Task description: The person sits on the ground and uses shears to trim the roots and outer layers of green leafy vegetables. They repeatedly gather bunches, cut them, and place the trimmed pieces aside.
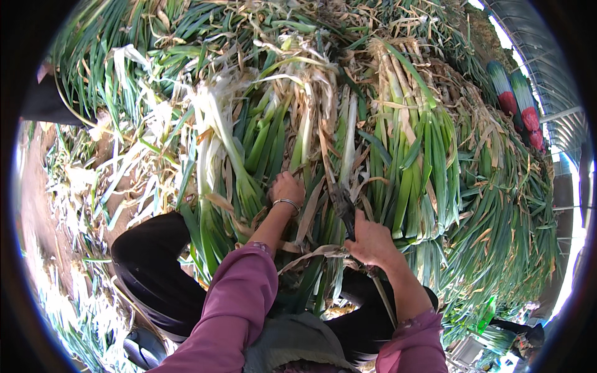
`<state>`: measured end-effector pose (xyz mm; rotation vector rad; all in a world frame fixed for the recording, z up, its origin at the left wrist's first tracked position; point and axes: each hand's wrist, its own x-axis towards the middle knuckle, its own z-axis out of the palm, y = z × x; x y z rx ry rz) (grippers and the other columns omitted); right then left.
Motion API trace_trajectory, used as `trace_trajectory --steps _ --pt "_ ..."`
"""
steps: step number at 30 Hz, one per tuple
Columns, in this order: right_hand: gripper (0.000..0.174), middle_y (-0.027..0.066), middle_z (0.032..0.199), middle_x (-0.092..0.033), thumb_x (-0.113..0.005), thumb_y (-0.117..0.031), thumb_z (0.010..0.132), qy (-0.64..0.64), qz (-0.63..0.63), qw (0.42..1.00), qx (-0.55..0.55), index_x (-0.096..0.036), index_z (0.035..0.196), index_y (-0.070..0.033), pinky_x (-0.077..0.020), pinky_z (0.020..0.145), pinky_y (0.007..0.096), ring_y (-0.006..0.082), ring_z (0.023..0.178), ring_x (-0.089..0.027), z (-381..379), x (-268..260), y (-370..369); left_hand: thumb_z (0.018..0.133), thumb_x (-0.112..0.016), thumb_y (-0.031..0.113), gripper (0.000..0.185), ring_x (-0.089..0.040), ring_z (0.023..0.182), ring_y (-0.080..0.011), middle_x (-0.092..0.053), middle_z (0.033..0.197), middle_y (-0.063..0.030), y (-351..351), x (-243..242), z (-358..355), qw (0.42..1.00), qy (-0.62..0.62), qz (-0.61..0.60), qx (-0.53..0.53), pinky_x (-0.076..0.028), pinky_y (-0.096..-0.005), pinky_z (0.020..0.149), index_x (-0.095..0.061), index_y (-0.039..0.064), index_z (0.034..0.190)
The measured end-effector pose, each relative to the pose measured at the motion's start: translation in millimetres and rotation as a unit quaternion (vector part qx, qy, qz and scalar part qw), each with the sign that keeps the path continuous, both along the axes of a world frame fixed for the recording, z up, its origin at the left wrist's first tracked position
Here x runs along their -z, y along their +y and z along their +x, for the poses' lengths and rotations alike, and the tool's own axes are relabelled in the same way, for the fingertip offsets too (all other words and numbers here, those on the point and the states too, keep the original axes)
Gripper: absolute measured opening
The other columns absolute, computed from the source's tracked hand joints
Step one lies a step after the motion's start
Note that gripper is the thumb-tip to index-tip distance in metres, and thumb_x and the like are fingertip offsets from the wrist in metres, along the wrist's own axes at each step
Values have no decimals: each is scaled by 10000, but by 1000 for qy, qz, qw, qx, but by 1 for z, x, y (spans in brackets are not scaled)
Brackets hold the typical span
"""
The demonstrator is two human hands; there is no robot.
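My left hand [286, 190], with a bracelet at its wrist, is curled around the leafy part of a green onion [305, 128]. Its fingertips are hidden among leaves. A black hand tool [343, 205], which looks like an air blow gun, is held in my right hand [373, 240] and angles away over the stalks. Behind that hand runs a thin hose [384, 298]. Between and beyond the hands lie pale stalks with papery skins and dry roots at their far ends. A green onion with a white stem [349, 135] lies just past the tool.
A large bunch of green onions [410, 154] lies right, before a deep leafy heap [499, 224]. Cleaned bundles with red wrapping [529, 112] stand far right. Peeled skins litter the soil [123, 196] at left. A person's dark sleeve [51, 100] shows at the left edge.
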<state>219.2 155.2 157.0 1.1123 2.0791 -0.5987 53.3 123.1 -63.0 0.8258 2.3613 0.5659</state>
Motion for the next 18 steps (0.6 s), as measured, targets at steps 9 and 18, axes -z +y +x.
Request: trace_trajectory --steps 9,18 --pt "638 256 851 -630 -630 -276 749 38 28 998 32 -341 1177 98 -489 774 451 397 822 -632 19 -3 18 738 -663 282 373 -527 981 -415 -516 1047 -244 3 -5 -1 993 92 75 -8 -454 -454 830 -546 23 980" --pt "698 247 856 -632 -619 -273 742 42 3 999 -6 -312 1248 96 -493 765 438 384 834 -629 9 6 4 668 -709 332 444 -620 889 -357 -632 939 -206 -3 -5 -43 996 -33 13 85 -490 -431 790 -579 9 943"
